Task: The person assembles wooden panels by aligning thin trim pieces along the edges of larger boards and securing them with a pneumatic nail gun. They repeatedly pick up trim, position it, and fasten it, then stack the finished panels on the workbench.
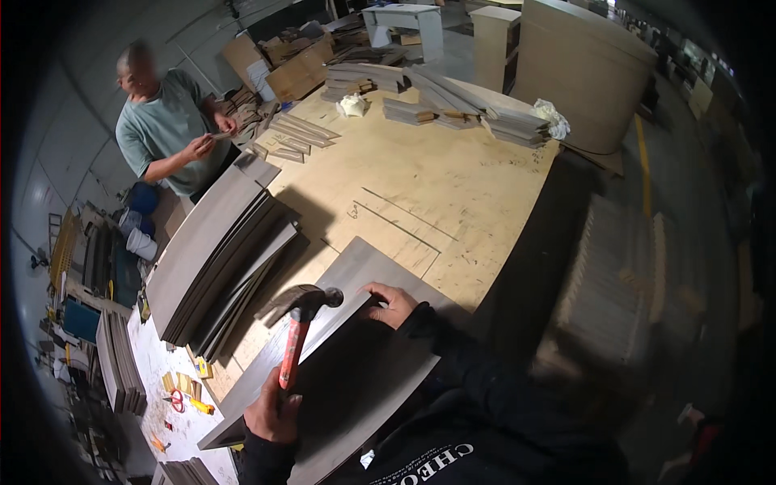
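Note:
My left hand [273, 414] is closed around the red handle of a claw hammer [293, 347], its dark metal head raised over a grey-brown panel. At the panel's upper edge, the fingers of my right hand [390, 305] are bent over the rim and grip it. The grey-brown panel [364, 263] lies at the near side of the table, with a board standing tilted along it and a dark shaded face toward me. To the left rests a stack of curved grey-brown panels [214, 242].
A pale wooden table [469, 194] carries pencil lines, short strips [303, 133] and bundled grey boards [453, 101] at its far side. Red-handled scissors [177, 400] and a yellow cutter [201, 406] lie at left. Another person [170, 121] stands far left, holding a small piece.

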Demonstrator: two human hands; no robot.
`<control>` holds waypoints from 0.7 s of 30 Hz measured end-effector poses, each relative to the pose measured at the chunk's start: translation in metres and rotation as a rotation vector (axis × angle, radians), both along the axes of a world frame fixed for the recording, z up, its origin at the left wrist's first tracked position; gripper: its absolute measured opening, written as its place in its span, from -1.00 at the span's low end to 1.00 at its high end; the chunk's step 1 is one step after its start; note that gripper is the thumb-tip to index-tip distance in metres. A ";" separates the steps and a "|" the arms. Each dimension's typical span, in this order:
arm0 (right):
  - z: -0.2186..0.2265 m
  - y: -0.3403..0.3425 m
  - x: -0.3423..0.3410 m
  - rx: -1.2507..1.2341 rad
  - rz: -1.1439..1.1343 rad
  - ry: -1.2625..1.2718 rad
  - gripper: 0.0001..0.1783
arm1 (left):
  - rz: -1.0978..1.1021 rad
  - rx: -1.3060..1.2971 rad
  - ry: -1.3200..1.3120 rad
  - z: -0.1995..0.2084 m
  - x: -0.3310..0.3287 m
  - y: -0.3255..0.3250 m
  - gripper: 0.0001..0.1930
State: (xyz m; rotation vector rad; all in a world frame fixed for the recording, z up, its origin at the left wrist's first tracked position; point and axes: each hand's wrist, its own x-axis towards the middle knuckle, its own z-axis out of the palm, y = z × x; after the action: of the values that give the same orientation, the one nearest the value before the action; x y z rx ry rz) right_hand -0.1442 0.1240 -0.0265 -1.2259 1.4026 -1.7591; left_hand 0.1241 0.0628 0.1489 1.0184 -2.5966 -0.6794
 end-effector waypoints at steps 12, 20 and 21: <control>0.016 -0.005 -0.006 0.047 0.036 0.071 -0.62 | -0.213 -0.157 -0.070 -0.006 -0.025 -0.018 -0.47; -0.052 -0.005 0.001 0.028 0.062 -0.121 -0.55 | -0.016 -0.010 0.059 -0.014 0.010 -0.013 -0.57; -0.067 -0.004 0.002 0.014 0.092 -0.170 -0.53 | 0.067 0.117 0.145 -0.017 0.021 -0.012 -0.60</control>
State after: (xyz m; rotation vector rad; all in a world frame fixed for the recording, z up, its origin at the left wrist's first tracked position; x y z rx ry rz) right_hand -0.1421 0.1203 -0.0931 -1.0880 1.2395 -1.7436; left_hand 0.1447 0.0511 0.1314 1.0432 -2.4126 -0.8631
